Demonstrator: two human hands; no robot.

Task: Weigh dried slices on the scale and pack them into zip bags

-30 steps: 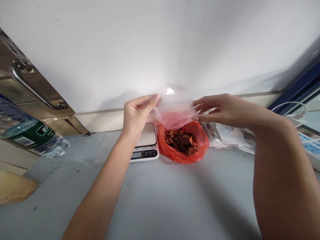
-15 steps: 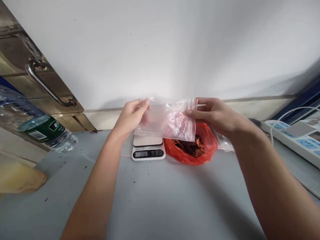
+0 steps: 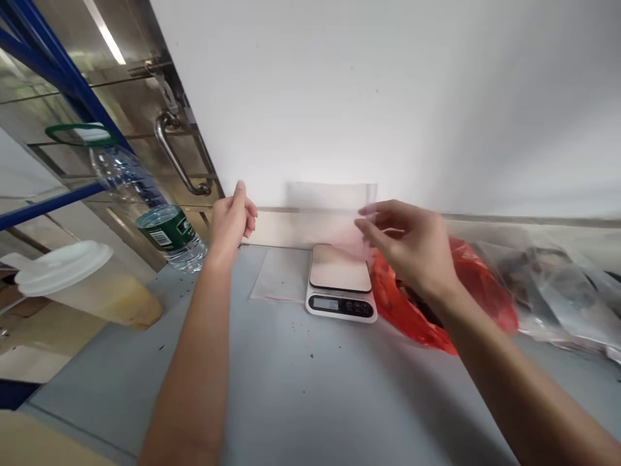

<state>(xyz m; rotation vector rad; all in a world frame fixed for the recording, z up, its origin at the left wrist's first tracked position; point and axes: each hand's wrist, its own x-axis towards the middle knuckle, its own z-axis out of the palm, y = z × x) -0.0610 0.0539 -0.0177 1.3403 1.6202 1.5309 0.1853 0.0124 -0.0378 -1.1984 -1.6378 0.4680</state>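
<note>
Left of centre, my left hand (image 3: 233, 220) is loosely curled and empty, apart from the clear bag (image 3: 325, 204). At centre the bag hangs, blurred, above the scale (image 3: 341, 285), its right edge pinched by my right hand (image 3: 410, 249). I'd keep that pinch firm, near the corner.

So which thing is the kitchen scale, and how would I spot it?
Look at the grey table where it meets the white wall. There, below the clear plastic bag pinched by the right hand, sits the small white digital scale. Unlike the crumpled red plastic bag beside it, it is a rigid slab with a dark display strip.
</note>
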